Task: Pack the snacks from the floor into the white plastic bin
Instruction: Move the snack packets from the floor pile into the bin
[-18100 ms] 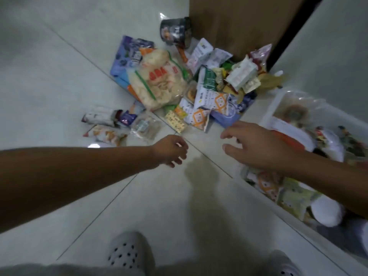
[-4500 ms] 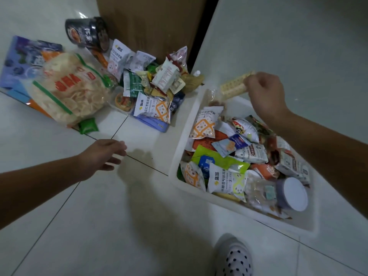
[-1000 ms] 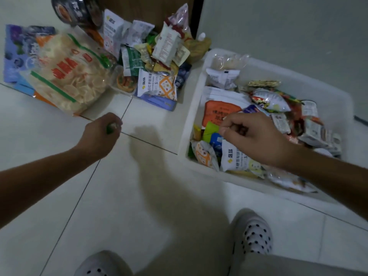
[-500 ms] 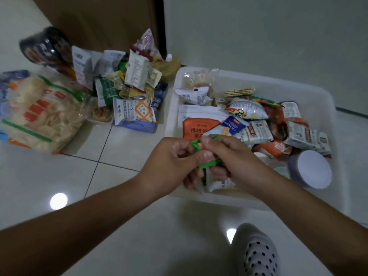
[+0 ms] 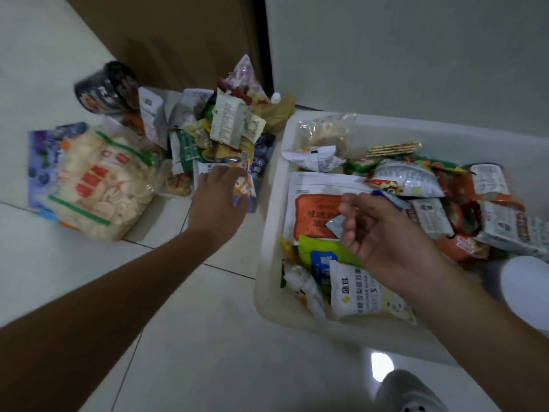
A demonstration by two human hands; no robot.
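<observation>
A pile of snack packets [image 5: 225, 129] lies on the tiled floor left of the white plastic bin [image 5: 269, 233], which holds several packets. My left hand [image 5: 218, 200] reaches into the pile, its fingers lying on a white-and-orange packet [image 5: 245, 181]; I cannot see a grip on it. Over the bin hovers my right hand [image 5: 383, 233], fingers loosely spread and holding nothing, above an orange-and-white pouch [image 5: 315, 209]. The small green packet is out of sight.
A big clear bag of white crackers [image 5: 101, 185] on a purple bag [image 5: 41, 162], and a dark round cup [image 5: 104, 87], lie at the pile's left. A brown door [image 5: 178, 40] and grey wall [image 5: 416, 55] stand behind. My shoe [image 5: 410, 394] is at the bottom right.
Half a second ago both hands held a small green packet over the bin. Now my left hand has gone back to the floor pile and my right hand has let go and hangs empty.
</observation>
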